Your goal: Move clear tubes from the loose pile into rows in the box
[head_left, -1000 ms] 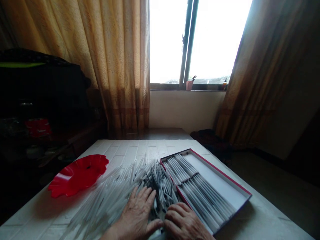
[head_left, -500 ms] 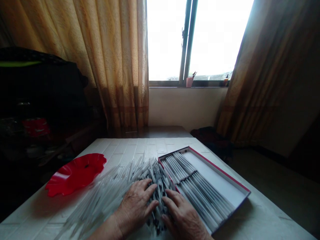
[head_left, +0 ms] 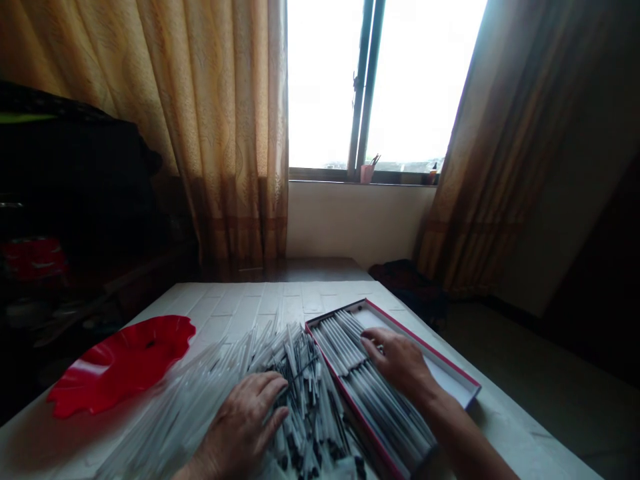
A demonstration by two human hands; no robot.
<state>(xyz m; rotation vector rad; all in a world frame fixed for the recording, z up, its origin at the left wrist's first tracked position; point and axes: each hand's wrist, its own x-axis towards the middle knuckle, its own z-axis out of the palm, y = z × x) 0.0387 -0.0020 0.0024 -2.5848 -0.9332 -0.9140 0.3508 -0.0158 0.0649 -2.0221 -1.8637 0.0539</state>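
Observation:
My left hand (head_left: pixel 243 423) rests palm down on a loose pile, its thumb apart from the fingers, open. Under and left of it lie many clear thin plastic tubes (head_left: pixel 165 407). Just right of it is a heap of slim pen-like sticks (head_left: pixel 305 393) with dark cores and black ends. A shallow red-edged box (head_left: pixel 427 339) holds similar slim sticks (head_left: pixel 340 337) laid side by side in two rows. My right hand (head_left: pixel 400 360) is over the box's far row, fingers curled with a small pale bit at the fingertips; what it holds is too small to name.
A red wavy-rimmed plastic dish (head_left: pixel 115 363) sits at the table's left. The table (head_left: pixel 295 293) has a white brick-patterned cover. Behind it are a window, curtains (head_left: pixel 230 133) and a pink cup (head_left: pixel 367 174) on the sill. A dark bag-like bundle (head_left: pixel 410 287) lies beyond the right edge.
My right hand has left the heap and moved right, over the box. My left hand stays on the pile. The view has shifted slightly to the right.

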